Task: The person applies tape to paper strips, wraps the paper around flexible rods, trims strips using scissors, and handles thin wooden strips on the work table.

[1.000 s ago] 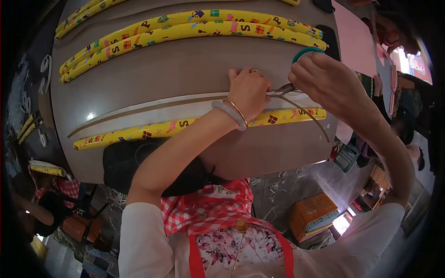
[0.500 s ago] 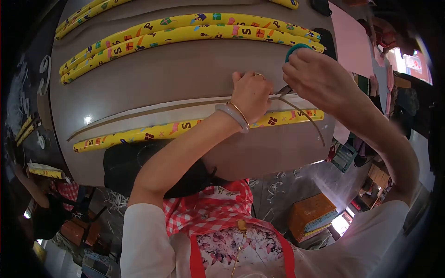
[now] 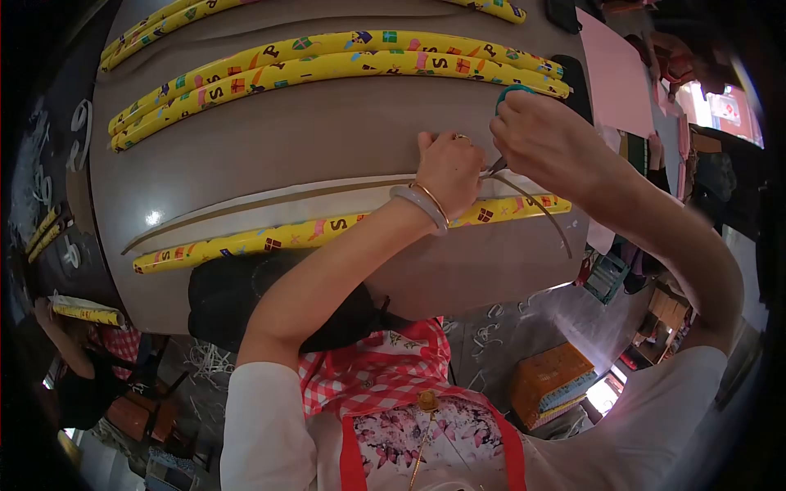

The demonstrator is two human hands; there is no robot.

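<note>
My right hand (image 3: 544, 135) is closed on scissors (image 3: 498, 166) with a teal handle; their blades reach down to the white edge of a partly unrolled sheet. My left hand (image 3: 451, 173) presses on that sheet just left of the blades, its fingers bent together and their tips hidden. A thin brown strip (image 3: 270, 199) lies along the white underside (image 3: 315, 204) of the sheet. Right of the blades, the strip's end (image 3: 544, 199) curves down across the yellow printed roll (image 3: 246, 244). Whether the blades are open is too small to tell.
Two yellow printed rolls (image 3: 327, 68) lie farther back on the brown table (image 3: 327, 123), with more at the far edge. A black cloth item (image 3: 221, 299) is at the near edge. Pink sheets (image 3: 618, 82) are at the right. A co-worker (image 3: 74, 368) handles a roll at lower left.
The scissors and my right hand have moved left, closer to my left hand. The loose end of the strip has shifted slightly left too.
</note>
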